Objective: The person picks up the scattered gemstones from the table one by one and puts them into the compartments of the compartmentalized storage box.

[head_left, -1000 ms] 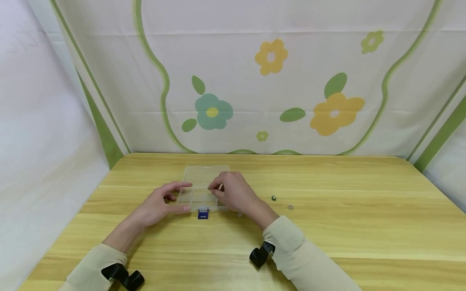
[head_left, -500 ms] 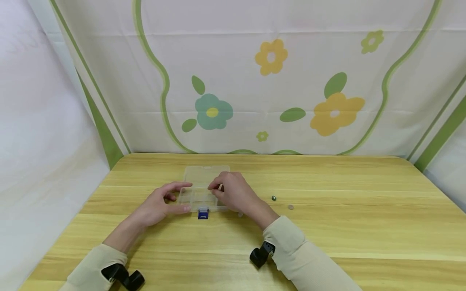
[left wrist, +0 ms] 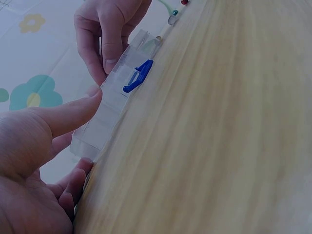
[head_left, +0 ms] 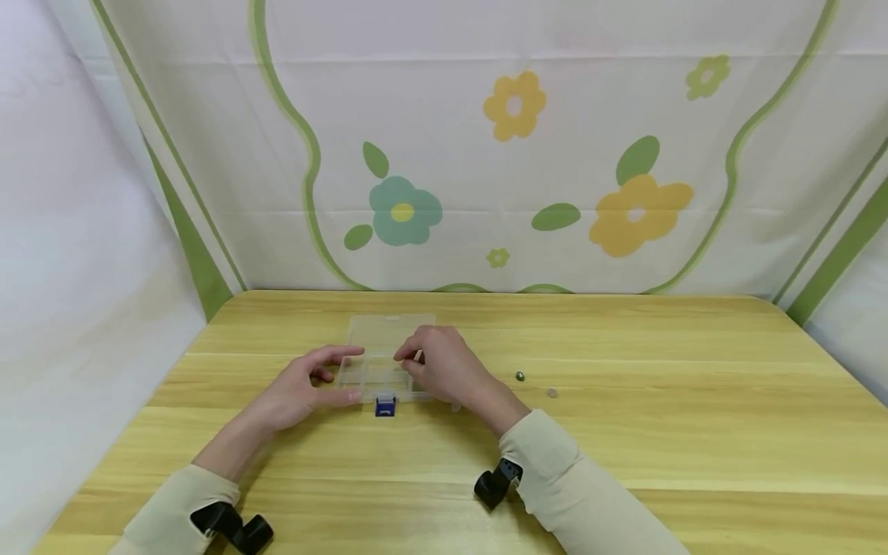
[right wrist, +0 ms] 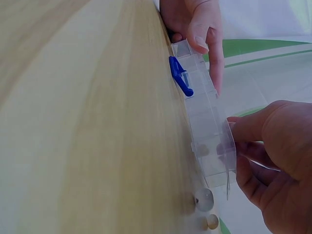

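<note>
A clear plastic compartment box (head_left: 388, 375) with a blue latch (head_left: 385, 406) at its front stands on the table, its lid (head_left: 391, 330) folded back. My left hand (head_left: 294, 393) grips the left end, thumb along the front and index finger at the back. Over the right compartments is my right hand (head_left: 447, 366), thumb and index curled close together at the box's top edge. I cannot tell whether they pinch anything. A thin clear plastic edge (right wrist: 228, 170) overlaps its fingertips in the right wrist view. Small dark shapes (right wrist: 204, 150) show through the right wall.
To the right lie a small dark green bead (head_left: 520, 376) and a pale round piece (head_left: 552, 393). Another pale piece (head_left: 455, 407) sits by the box's front right corner. A red bead (left wrist: 184, 2) shows in the left wrist view. A flowered curtain (head_left: 513, 154) hangs behind the table.
</note>
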Tool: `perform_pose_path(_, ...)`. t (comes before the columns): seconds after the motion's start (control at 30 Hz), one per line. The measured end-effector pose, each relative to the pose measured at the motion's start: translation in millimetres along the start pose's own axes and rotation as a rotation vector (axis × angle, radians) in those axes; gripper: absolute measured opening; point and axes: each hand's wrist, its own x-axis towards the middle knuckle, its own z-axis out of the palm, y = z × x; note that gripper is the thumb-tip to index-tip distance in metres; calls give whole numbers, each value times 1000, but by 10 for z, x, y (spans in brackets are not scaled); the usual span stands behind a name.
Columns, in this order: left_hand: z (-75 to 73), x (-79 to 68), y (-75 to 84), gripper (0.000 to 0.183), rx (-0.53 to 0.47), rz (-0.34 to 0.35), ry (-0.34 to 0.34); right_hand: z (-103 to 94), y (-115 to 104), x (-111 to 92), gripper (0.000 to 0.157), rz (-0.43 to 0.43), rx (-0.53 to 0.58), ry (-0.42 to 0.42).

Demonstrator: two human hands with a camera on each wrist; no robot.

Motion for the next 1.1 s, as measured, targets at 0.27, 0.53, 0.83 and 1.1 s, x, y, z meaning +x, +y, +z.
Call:
perform_pose_path(0.27,26,20,4,68,-12,-4,-5,4,39,-17,15,5,4,1)
perform_pose_path(0.53,36,20,12,67,-8,-4,4,-16,50,-24,16,9,19,-18)
perform_pose_path(0.83,45,33,10,68,-12,-6,2,-105,93,-37,18,63,83,-69)
perform_pose_path(1.1,68,70,17,67,-10,-6,-3,-213,169,-99,22,67,127,-72)
